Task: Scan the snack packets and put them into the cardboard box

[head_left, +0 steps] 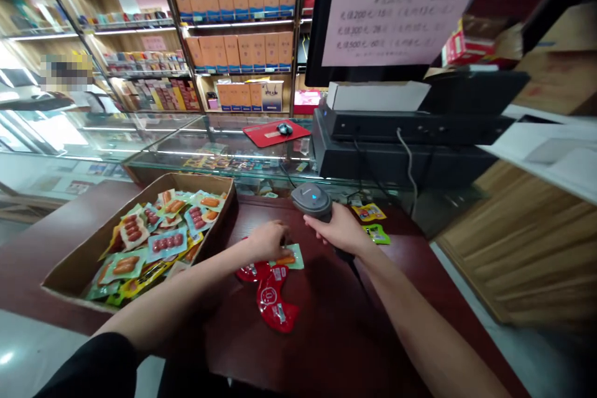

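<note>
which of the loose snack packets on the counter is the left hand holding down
The green sausage packet under the left hand, just ahead of the red packets. The yellow packet and the other green packet lie untouched beyond the right hand.

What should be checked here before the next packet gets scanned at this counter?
1. Scanner gripped in right hand: ok.
2. Left hand pinning the green packet flat on the table: ok.
3. Scanner head aimed down at that packet: cannot tell.
4. Barcode side facing up: cannot tell.
5. Red packets lying apart from the cardboard box: ok.
6. More packets waiting in the box: ok.
</note>
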`<state>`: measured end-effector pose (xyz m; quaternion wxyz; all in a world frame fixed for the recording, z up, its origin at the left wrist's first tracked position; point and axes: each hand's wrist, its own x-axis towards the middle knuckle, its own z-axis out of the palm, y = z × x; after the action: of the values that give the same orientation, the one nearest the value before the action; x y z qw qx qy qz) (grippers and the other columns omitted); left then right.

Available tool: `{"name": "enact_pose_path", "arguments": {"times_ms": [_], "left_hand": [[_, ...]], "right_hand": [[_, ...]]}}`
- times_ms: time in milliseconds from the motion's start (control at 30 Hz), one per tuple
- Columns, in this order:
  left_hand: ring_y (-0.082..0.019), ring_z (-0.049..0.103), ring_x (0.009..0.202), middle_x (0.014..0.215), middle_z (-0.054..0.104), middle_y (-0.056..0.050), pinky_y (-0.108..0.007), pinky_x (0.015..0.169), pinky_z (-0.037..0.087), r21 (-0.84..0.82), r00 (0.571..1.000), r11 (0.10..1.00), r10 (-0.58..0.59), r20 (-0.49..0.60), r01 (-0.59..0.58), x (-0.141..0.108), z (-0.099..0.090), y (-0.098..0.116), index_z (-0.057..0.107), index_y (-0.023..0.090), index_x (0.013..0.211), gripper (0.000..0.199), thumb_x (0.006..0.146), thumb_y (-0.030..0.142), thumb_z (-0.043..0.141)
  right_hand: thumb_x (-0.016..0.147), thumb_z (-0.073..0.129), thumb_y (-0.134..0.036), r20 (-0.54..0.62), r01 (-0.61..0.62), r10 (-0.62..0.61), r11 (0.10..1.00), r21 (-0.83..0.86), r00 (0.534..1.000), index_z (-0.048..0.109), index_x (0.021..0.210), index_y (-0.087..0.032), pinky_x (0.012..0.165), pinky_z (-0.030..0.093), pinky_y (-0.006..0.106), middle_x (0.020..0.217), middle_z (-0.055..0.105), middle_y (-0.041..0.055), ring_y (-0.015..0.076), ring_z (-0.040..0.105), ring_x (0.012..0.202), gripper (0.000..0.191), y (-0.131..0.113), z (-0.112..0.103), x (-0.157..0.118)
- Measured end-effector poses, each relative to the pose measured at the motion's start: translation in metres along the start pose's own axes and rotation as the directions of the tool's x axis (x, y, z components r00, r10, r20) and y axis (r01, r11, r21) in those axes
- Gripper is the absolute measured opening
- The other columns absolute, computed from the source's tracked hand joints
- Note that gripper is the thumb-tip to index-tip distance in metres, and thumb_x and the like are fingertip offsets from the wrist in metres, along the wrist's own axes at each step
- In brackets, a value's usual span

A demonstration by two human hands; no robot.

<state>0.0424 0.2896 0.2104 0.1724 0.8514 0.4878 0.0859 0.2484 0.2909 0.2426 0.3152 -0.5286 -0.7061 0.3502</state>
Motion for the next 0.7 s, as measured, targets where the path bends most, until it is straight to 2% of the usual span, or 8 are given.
{"name": "enact_pose_path", "arguments": {"times_ms": [100, 167, 267, 467, 533, 600, 667, 700], "left_hand": [[-0.02, 0.062, 0.08, 0.095, 0.061, -0.008, -0.028, 0.07, 0.046, 0.042, 0.999, 0.999, 0.037, -0.031, -0.036, -0.01, 0.0, 0.003, 0.064, 0.018, 0.096, 0.037, 0.071, 0.044, 0.069], [-0.02, 0.062, 0.079, 0.093, 0.061, -0.006, -0.027, 0.069, 0.045, 0.023, 0.995, 0.995, 0.093, 0.03, -0.094, -0.016, -0.002, 0.006, 0.064, 0.02, 0.096, 0.034, 0.073, 0.045, 0.067], [-0.022, 0.062, 0.082, 0.096, 0.061, -0.007, -0.029, 0.071, 0.046, 0.06, 0.984, 0.987, 0.14, 0.113, -0.147, -0.019, 0.002, 0.01, 0.063, 0.022, 0.103, 0.046, 0.067, 0.047, 0.072], [-0.026, 0.062, 0.085, 0.095, 0.062, -0.011, -0.032, 0.072, 0.047, 0.104, 0.996, 0.991, 0.078, 0.05, -0.083, -0.013, 0.018, 0.006, 0.059, 0.018, 0.109, 0.05, 0.062, 0.03, 0.07], [-0.023, 0.062, 0.079, 0.088, 0.065, -0.009, -0.03, 0.068, 0.046, -0.023, 1.0, 1.0, 0.003, -0.02, -0.003, -0.005, 0.01, -0.008, 0.06, 0.016, 0.106, 0.043, 0.064, 0.023, 0.066], [-0.018, 0.061, 0.07, 0.079, 0.066, -0.005, -0.026, 0.063, 0.044, -0.264, 0.996, 0.962, -0.083, -0.045, 0.068, 0.004, -0.004, -0.029, 0.063, 0.015, 0.095, 0.03, 0.066, 0.023, 0.066], [-0.016, 0.059, 0.065, 0.072, 0.066, -0.004, -0.025, 0.059, 0.043, -0.522, 0.974, 0.838, -0.22, -0.061, 0.156, 0.013, -0.021, -0.051, 0.067, 0.013, 0.083, 0.023, 0.066, 0.028, 0.069], [-0.014, 0.059, 0.062, 0.069, 0.066, -0.003, -0.024, 0.058, 0.043, -0.659, 0.95, 0.732, -0.3, -0.083, 0.173, 0.016, -0.028, -0.061, 0.068, 0.012, 0.086, 0.028, 0.068, 0.033, 0.07]], "right_hand": [[0.08, 0.063, -0.041, -0.011, 0.0, -0.001, 0.999, -0.038, 1.0, 0.06, 0.087, -0.017, 0.042, 0.045, 0.022, 0.06, 0.066, 0.0033, 0.0148, 0.062, 0.046, 0.026, -0.002, 0.0, -0.002], [0.079, 0.063, -0.04, -0.008, 0.009, -0.009, 0.998, -0.056, 1.0, 0.061, 0.088, -0.017, 0.043, 0.046, 0.022, 0.062, 0.067, 0.004, 0.0149, 0.062, 0.048, 0.025, -0.005, 0.0, -0.005], [0.079, 0.063, -0.038, 0.011, 0.026, -0.026, 0.998, -0.061, 1.0, 0.061, 0.091, -0.017, 0.045, 0.046, 0.022, 0.067, 0.069, 0.0044, 0.0142, 0.063, 0.048, 0.025, -0.009, 0.0, -0.01], [0.08, 0.062, -0.041, 0.026, -0.027, 0.028, 0.998, -0.05, 0.999, 0.058, 0.088, -0.017, 0.042, 0.044, 0.02, 0.056, 0.064, 0.0005, 0.0128, 0.059, 0.041, 0.026, -0.008, 0.002, -0.015], [0.079, 0.062, -0.041, 0.009, -0.041, 0.041, 0.999, -0.029, 0.999, 0.059, 0.087, -0.016, 0.041, 0.044, 0.02, 0.055, 0.063, 0.0002, 0.0123, 0.058, 0.04, 0.026, -0.008, 0.004, -0.016], [0.079, 0.062, -0.041, 0.003, -0.047, 0.047, 0.999, -0.007, 0.999, 0.06, 0.087, -0.016, 0.041, 0.044, 0.02, 0.054, 0.063, 0.0002, 0.0122, 0.057, 0.04, 0.026, -0.008, 0.005, -0.016], [0.079, 0.062, -0.041, 0.003, -0.04, 0.04, 0.999, 0.015, 0.999, 0.06, 0.086, -0.016, 0.041, 0.044, 0.02, 0.055, 0.062, 0.0003, 0.0122, 0.057, 0.041, 0.026, -0.008, 0.007, -0.016], [0.079, 0.062, -0.04, 0.005, -0.032, 0.032, 0.999, 0.026, 0.999, 0.06, 0.085, -0.016, 0.041, 0.044, 0.02, 0.055, 0.062, 0.0002, 0.0122, 0.057, 0.041, 0.025, -0.008, 0.008, -0.017]]}}
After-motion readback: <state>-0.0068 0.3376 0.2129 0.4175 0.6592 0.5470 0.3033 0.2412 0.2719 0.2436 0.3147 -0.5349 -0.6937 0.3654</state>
